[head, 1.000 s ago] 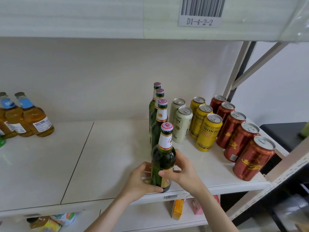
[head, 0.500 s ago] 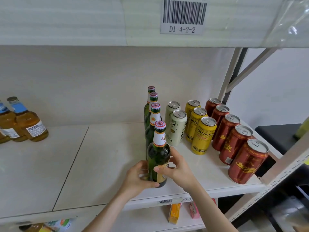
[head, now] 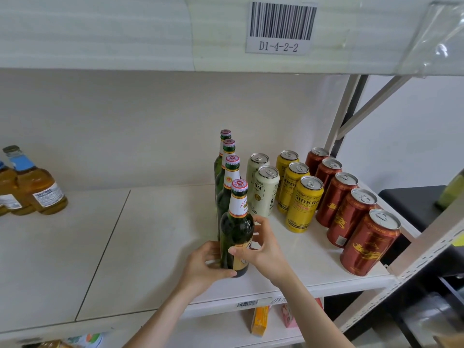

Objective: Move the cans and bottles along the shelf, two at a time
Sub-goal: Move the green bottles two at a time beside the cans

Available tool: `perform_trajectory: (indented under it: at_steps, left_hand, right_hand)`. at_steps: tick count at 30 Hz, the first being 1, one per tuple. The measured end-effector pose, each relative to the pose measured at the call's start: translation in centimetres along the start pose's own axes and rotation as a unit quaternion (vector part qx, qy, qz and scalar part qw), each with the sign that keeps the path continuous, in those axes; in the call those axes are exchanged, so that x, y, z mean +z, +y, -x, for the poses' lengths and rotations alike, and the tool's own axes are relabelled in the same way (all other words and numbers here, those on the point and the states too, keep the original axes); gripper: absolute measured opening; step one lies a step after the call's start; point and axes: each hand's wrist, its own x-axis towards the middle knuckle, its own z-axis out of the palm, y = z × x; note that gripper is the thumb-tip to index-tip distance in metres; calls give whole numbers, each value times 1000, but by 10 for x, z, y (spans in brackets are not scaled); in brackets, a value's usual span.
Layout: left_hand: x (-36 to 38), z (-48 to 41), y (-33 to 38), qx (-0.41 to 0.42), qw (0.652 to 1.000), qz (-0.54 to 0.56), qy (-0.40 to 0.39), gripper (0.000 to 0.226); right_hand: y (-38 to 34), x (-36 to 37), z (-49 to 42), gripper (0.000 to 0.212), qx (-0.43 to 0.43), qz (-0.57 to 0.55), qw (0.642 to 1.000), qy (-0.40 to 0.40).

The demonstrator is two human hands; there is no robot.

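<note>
Left hand (head: 208,266) and right hand (head: 262,249) both clasp the front bottle (head: 237,227) low down. It stands upright near the front edge of the shelf (head: 150,247), heading a file of three more green bottles (head: 227,173). Right of these stand white cans (head: 266,194), yellow cans (head: 305,207) and red cans (head: 351,214) — amber bottles (head: 37,189) sit far left.

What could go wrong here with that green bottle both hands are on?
The front green bottle is glass and stands near the shelf's front edge; if the left hand or right hand slips, it might fall off. The three green bottles behind stand close in a row, so a bump could tip them one after another. The white cans sit close on the right and could get knocked.
</note>
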Motion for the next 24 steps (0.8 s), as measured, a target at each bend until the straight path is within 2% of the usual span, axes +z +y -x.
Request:
perform_trajectory:
  at_steps: [4, 7, 10, 15, 17, 20, 24]
  left_hand:
    - [0, 5, 2, 27, 999, -31, 1, 57]
    - [-4, 13, 5, 82, 990, -113, 12, 53]
    - [-16, 19, 1, 136, 966, -217, 21, 54]
    - [-51, 36, -11, 191, 920, -339, 53, 40]
    - [-64, 46, -13, 213, 898, -377, 72, 39]
    - [-77, 58, -13, 240, 856, -452, 75, 49]
    - [-86, 78, -14, 232, 826, -509, 68, 51]
  right_hand:
    - [0, 3, 3, 81, 13, -10, 1000, 22]
    - [-1, 5, 8, 80, 23, -6, 999, 34]
    - [1, 5, 16, 77, 29, -9, 998, 54]
    - [13, 4, 39, 46, 30, -3, 989, 146]
    - [21, 6, 51, 45, 36, 54, 986, 156]
    - [31, 12, 72, 56, 11, 192, 971, 139]
    - [42, 26, 96, 68, -24, 389, 915, 105]
